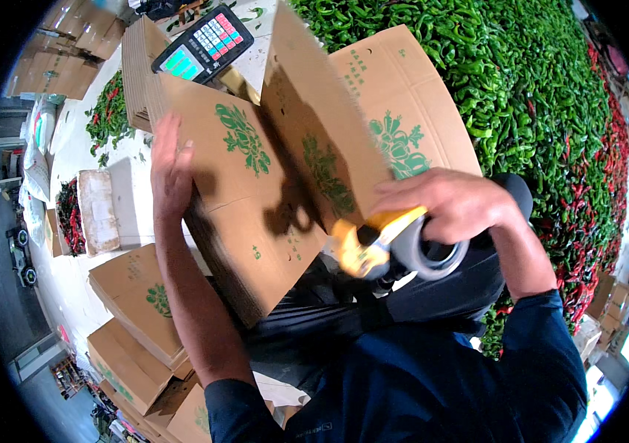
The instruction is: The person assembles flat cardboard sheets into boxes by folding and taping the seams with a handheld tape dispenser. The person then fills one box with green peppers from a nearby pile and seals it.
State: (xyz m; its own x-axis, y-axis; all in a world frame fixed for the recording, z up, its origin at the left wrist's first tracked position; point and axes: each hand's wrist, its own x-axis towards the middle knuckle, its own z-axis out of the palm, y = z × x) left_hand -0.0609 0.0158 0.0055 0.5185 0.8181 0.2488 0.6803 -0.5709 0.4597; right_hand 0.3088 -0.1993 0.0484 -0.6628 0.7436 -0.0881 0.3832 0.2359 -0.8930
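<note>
My right hand [453, 205] is closed around a yellow tape dispenser [362, 247] with a roll of tape [432, 255] on it, blurred by motion. It is beside the lower edge of an upright cardboard panel [318, 125] with green vegetable prints. My left hand [173, 164] lies with its fingers stretched out along the left edge of a stack of flat cardboard boxes [237, 199], which leans by my lap. Its thumb side is near the top sheet. Another printed cardboard panel [403, 103] spreads out to the right, behind the upright one.
A scale with a keypad [207, 44] stands at the far side, next to more flattened cardboard [137, 70]. Green peppers [506, 74] pile up on the right, with red ones [588, 199] beyond. Folded boxes [137, 295] lie at lower left, near a foam block [98, 212].
</note>
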